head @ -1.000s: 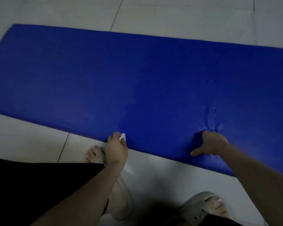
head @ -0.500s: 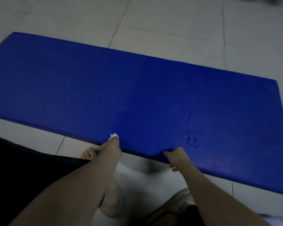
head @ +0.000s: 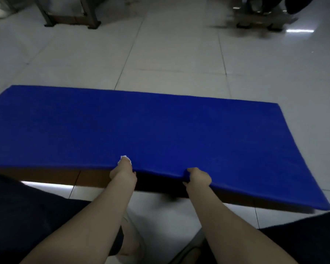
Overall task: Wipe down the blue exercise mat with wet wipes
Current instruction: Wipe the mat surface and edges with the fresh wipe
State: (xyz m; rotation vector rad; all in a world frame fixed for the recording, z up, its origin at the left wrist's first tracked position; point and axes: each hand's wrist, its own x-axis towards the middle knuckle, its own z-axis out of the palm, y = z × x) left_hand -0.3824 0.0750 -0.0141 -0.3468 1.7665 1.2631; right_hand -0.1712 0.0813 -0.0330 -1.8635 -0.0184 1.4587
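Both hands [head: 161, 174] lifting blue mat [head: 160, 130] near edge.

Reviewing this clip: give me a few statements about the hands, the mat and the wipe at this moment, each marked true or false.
1. Both hands grip the near edge of the blue mat. True.
2. The mat lies flat on the floor. False: its near edge is lifted, showing a brown underside.
3. The left hand also holds a white wipe. True.
4. The right hand presses on the middle of the mat. False: it clasps the near edge.
5. The floor is carpeted. False: it is light tile.
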